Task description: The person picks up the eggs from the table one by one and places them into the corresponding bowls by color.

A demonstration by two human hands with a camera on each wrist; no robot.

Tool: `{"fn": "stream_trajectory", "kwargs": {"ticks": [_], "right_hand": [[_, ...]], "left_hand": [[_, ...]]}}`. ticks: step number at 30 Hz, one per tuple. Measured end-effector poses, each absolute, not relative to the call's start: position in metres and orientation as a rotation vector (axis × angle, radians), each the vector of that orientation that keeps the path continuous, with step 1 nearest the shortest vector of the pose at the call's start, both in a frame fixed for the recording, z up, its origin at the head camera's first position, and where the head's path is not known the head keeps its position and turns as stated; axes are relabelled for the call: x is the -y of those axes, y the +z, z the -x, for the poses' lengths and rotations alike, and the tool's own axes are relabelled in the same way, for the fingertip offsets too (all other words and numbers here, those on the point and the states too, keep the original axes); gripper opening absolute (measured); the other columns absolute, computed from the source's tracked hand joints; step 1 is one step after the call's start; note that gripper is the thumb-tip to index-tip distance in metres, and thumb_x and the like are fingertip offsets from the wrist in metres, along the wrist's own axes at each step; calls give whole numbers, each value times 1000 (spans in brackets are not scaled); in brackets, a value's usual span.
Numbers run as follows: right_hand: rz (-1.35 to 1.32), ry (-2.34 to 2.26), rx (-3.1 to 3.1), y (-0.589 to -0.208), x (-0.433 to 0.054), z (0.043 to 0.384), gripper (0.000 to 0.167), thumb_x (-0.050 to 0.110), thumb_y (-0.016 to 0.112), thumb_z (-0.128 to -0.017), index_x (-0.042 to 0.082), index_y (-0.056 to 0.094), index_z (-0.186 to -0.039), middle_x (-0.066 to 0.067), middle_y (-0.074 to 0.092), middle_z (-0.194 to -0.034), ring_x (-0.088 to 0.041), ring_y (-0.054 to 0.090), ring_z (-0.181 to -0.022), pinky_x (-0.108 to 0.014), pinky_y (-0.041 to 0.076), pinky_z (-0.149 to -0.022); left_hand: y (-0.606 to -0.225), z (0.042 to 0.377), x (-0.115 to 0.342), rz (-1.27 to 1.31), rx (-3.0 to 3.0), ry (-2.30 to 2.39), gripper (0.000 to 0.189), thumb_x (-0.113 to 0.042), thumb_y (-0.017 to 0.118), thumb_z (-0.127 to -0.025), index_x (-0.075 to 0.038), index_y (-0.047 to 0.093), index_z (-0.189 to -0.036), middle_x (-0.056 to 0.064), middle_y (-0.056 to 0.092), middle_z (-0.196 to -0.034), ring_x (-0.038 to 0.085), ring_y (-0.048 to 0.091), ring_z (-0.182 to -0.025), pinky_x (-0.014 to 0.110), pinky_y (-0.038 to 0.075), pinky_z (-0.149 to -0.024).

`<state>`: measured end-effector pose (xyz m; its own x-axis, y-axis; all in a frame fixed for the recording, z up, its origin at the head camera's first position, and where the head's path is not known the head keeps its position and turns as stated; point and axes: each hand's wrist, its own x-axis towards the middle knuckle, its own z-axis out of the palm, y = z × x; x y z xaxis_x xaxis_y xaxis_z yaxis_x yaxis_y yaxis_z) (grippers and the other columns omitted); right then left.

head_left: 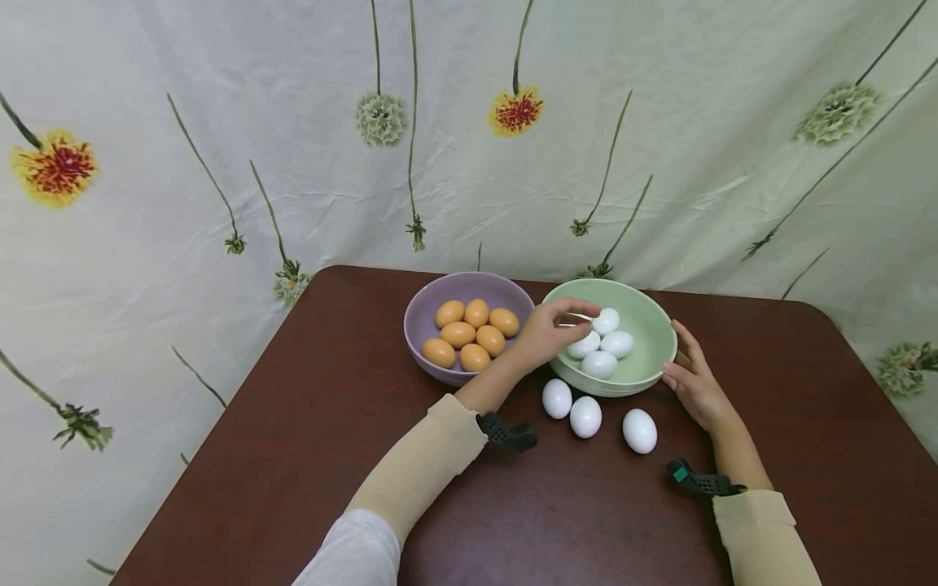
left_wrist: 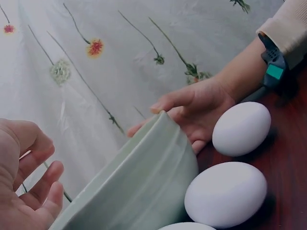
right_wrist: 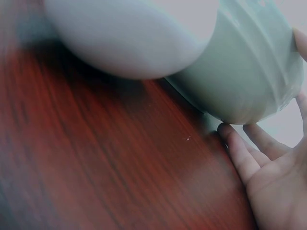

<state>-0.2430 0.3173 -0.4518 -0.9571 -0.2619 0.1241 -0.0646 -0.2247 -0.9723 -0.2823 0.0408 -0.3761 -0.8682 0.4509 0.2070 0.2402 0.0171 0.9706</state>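
My left hand (head_left: 548, 332) hovers over the left side of a pale green bowl (head_left: 655, 325), its fingers loosely bent and nothing between them. Several white eggs (head_left: 617, 344) lie in that bowl, one close to the fingertips in the head view. At the bowl's right side, my right hand (head_left: 696, 382) holds the wall, with the thumb at the rim in the left wrist view. Three more white eggs, including the rightmost egg (head_left: 640, 431), rest on the table before the bowl. The right wrist view has one large egg (right_wrist: 134, 36) beside the green wall.
A purple bowl (head_left: 419, 325) with several brown eggs (head_left: 458, 334) stands left of the green one, behind my left forearm. The table (head_left: 293, 456) is dark reddish wood with rounded far corners. Behind it hangs a pale cloth (head_left: 469, 179) printed with flowers.
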Motion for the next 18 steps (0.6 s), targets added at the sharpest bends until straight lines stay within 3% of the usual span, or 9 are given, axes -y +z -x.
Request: {"fn": "stream_trajectory", "kwargs": {"ticks": [4, 10, 16, 18], "right_hand": [[400, -2340, -1869, -452, -317, 243, 67, 5, 47, -101, 23, 13, -156, -19, 10, -149, -4, 48, -117, -17, 46, -89], [413, -2353, -1855, -452, -317, 242, 66, 3, 46, -101, 24, 16, -155, -10, 17, -147, -5, 50, -116, -18, 46, -89], [400, -2347, -1865, -452, -317, 241, 66, 4, 47, -100, 26, 17, -155, -12, 18, -146, -4, 50, -116, -17, 46, -89], [399, -2348, -1863, -452, -316, 241, 66, 4, 47, -101, 26, 17, -155, -11, 18, -146, -4, 50, -116, -17, 46, -89]], "left_hand": [[-378, 271, -34, -737, -2079, 1983, 26, 1, 60, -93, 6, 64, -118, 17, 63, -122, 36, 60, -112, 25, 52, -83], [-385, 256, -26, -757, -2063, 1988, 26, 1, 62, -93, 6, 64, -118, 17, 63, -122, 33, 60, -112, 26, 50, -87], [-392, 242, -17, -787, -1982, 2008, 28, 4, 60, -92, 11, 61, -119, 26, 60, -121, 44, 55, -114, 27, 50, -90], [-394, 239, -13, -803, -1978, 1993, 28, 4, 60, -92, 10, 61, -119, 28, 59, -121, 42, 56, -113, 26, 50, -90]]}}
